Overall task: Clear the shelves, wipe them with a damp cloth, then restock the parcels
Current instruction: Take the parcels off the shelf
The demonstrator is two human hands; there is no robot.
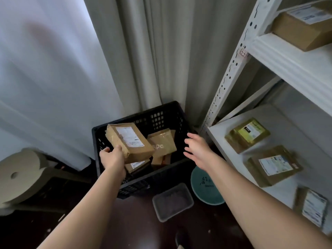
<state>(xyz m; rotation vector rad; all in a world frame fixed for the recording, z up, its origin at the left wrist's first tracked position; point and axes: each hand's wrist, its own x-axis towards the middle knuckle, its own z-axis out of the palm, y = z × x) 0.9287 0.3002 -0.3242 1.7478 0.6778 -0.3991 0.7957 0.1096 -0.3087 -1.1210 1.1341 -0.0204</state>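
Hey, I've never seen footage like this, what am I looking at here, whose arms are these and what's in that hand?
This is one picture from a camera worn on a person's head, looking down at their bare arms. The left hand holds a brown paper-wrapped parcel with a white label over a black perforated plastic crate containing more parcels. The right hand is open and empty above the crate. On the right, a white metal shelf unit carries more labelled parcels.
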